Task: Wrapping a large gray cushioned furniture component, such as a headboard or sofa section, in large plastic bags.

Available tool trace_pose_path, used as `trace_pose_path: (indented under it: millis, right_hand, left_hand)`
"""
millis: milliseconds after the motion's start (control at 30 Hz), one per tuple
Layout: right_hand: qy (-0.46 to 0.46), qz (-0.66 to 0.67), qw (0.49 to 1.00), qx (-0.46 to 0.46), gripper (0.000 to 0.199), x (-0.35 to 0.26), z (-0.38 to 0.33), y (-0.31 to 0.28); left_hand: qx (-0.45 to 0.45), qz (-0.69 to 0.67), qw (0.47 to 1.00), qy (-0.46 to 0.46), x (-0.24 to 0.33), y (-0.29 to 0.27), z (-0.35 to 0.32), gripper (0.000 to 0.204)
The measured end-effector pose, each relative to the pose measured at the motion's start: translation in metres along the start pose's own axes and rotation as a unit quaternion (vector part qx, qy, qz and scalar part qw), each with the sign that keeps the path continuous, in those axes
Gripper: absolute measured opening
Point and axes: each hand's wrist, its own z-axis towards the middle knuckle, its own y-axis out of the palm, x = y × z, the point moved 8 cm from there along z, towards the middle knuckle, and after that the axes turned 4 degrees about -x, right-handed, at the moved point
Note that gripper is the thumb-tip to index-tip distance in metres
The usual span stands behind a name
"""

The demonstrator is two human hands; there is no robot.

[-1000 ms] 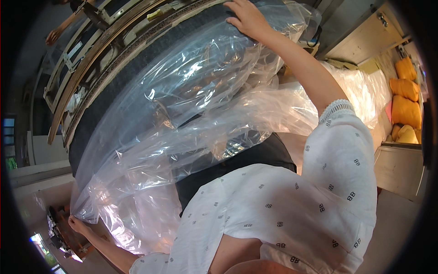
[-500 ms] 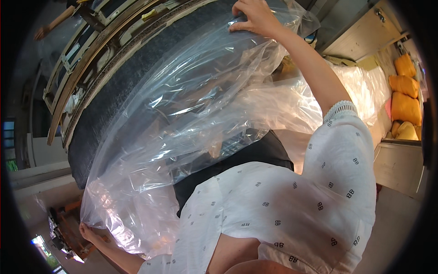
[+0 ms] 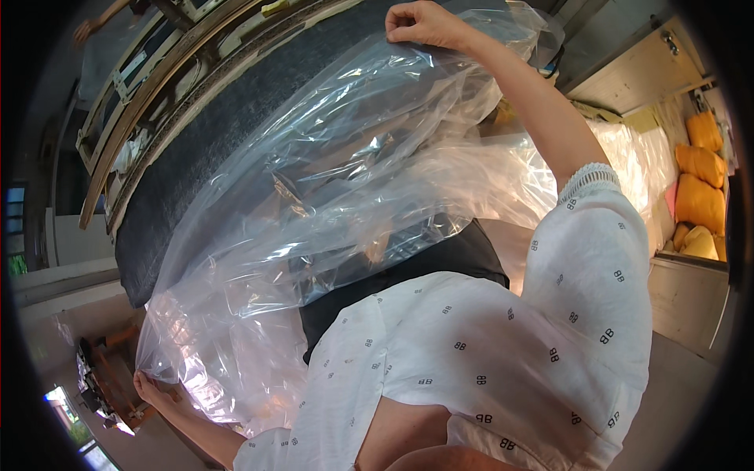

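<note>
A large clear plastic sheet (image 3: 314,188) spreads in loose, shiny folds across my front and over the dark surface of a long table (image 3: 212,141). At the lower left, my left hand (image 3: 145,386) is closed in a pinch on the sheet's edge. My right hand (image 3: 425,23) is at the top, over the far part of the table. Its fingers are curled together with the thumb on the sheet's upper edge. Between the hands the edge runs in a long curve. Through the film I see my dark clothing (image 3: 408,263).
Along the table's far side runs a frame of wooden and metal rails (image 3: 145,118). Beyond it, another person's hand (image 3: 83,31) shows at upper left. More plastic (image 3: 628,153) lies bunched at the right, near orange bundles (image 3: 700,200) and a pale cabinet door (image 3: 644,67).
My right hand's thumb and fingers, spread before, have closed together, and the hand has shifted slightly left. My left hand still grips the edge. The other person's hand has moved up.
</note>
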Motion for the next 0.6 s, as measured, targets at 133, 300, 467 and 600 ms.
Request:
trace_pose_path:
  millis: [133, 300, 467, 600]
  right_hand:
    - [-0.022, -0.027, 0.998, 0.043, 0.013, -0.007, 0.001, 0.000]
    - [-0.012, -0.122, 0.992, 0.041, 0.017, -0.036, -0.005, 0.005]
    - [-0.012, -0.208, 0.976, 0.063, 0.021, -0.042, -0.008, 0.005]
    - [-0.023, -0.136, 0.987, 0.084, 0.015, -0.029, -0.002, 0.007]
  left_hand:
    - [-0.016, -0.039, 0.999, -0.004, 0.001, 0.003, -0.022, 0.017]
    - [-0.056, -0.056, 0.997, 0.007, -0.022, -0.024, -0.020, 0.013]
    - [-0.020, -0.051, 0.998, -0.012, -0.024, -0.021, -0.030, 0.013]
    - [-0.143, -0.111, 0.983, -0.017, -0.030, -0.007, -0.041, 0.014]
